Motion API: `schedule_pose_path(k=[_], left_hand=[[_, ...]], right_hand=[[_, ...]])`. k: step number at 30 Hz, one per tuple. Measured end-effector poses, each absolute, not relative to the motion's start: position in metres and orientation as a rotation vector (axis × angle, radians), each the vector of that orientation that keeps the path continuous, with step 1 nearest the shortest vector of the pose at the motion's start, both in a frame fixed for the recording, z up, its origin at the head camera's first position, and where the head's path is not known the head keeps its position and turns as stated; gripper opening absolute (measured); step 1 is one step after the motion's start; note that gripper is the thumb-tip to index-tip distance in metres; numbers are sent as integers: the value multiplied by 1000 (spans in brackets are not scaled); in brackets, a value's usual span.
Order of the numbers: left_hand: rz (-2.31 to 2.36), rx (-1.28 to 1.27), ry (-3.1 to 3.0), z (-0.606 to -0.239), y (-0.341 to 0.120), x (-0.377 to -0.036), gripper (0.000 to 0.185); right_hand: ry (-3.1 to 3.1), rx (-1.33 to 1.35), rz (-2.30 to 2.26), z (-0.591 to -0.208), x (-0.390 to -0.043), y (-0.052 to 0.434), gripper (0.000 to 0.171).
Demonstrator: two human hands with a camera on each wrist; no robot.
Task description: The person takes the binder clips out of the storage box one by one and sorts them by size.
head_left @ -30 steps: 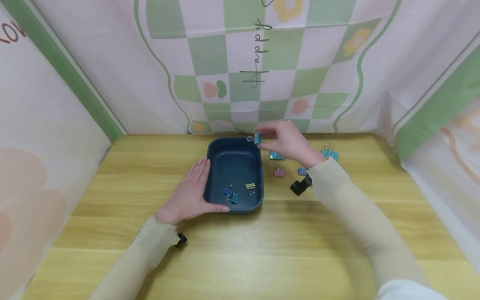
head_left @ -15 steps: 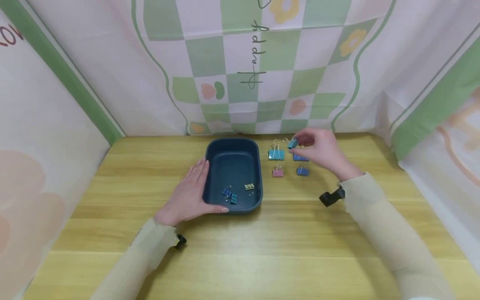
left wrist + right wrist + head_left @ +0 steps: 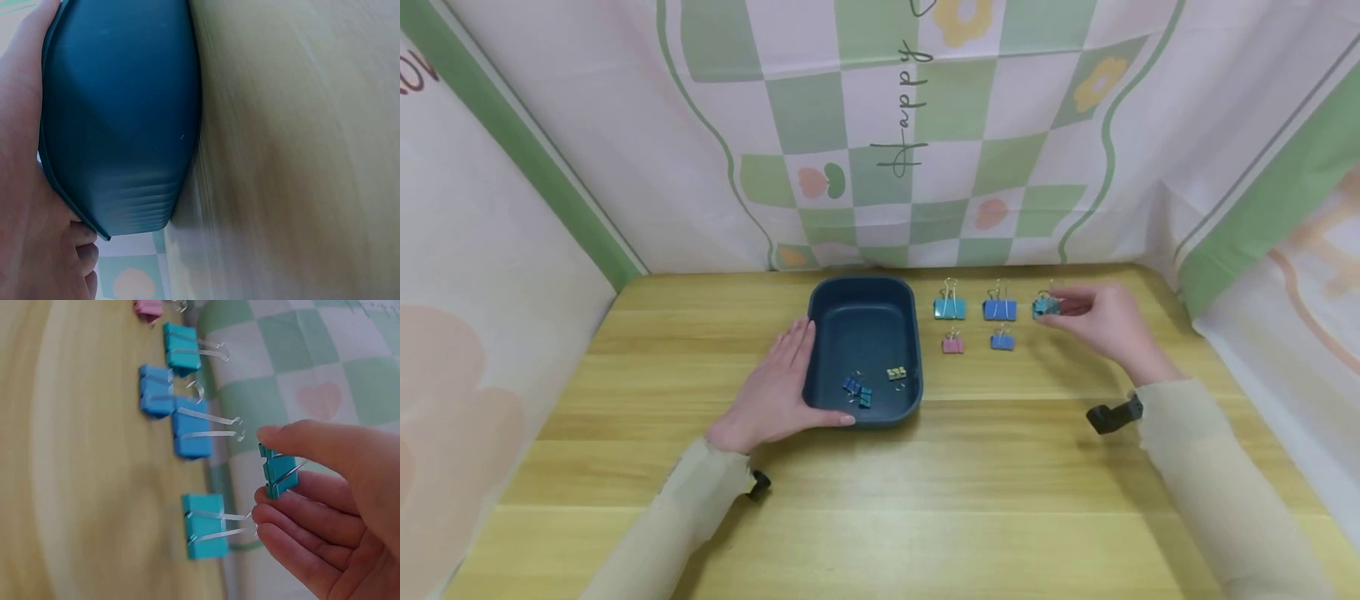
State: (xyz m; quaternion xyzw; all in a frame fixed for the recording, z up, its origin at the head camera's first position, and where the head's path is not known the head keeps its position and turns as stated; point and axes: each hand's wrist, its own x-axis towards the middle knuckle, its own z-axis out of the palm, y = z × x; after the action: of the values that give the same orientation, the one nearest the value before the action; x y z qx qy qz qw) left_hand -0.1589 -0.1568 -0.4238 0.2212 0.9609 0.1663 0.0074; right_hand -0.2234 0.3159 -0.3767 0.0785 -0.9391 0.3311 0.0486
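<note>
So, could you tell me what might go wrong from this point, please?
1. The right hand pinches the small teal clip just above a larger teal clip; setting it down could knock that one out of line.
2. The pinch is at the fingertips only, so the clip might slip.
3. The left hand only rests against the tray, so a bump could shift it.

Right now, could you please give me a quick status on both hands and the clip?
Left hand rests on tray. Right hand pinches small teal clip above the table, beside a bigger teal clip. Nothing in the way.
</note>
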Motion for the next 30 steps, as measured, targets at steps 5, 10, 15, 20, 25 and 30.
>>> schedule_pose_path(k=[5,10,15,20,25,30], left_hand=[[514,687,3001,-423,-157,-158,143],[497,679,3001,-423,-158,-158,143],[497,679,2998,-423,-157,-158,143],[518,687,3005,-423,-157,-158,143],[515,681,3003,-422,-156,-158,143],[503,673,2993,-422,-157,-158,143]], right_hand=[[-2956,153,973,-389,-218,330,59],[-3050,84,941,-403,-212,335,65],[-3054,86,889,-413,-211,335,59],[-3041,79,848,-417,-212,332,55],[-3037,74,804,-416,-212,331,50],[-3053,69,786,-413,-212,330,54]])
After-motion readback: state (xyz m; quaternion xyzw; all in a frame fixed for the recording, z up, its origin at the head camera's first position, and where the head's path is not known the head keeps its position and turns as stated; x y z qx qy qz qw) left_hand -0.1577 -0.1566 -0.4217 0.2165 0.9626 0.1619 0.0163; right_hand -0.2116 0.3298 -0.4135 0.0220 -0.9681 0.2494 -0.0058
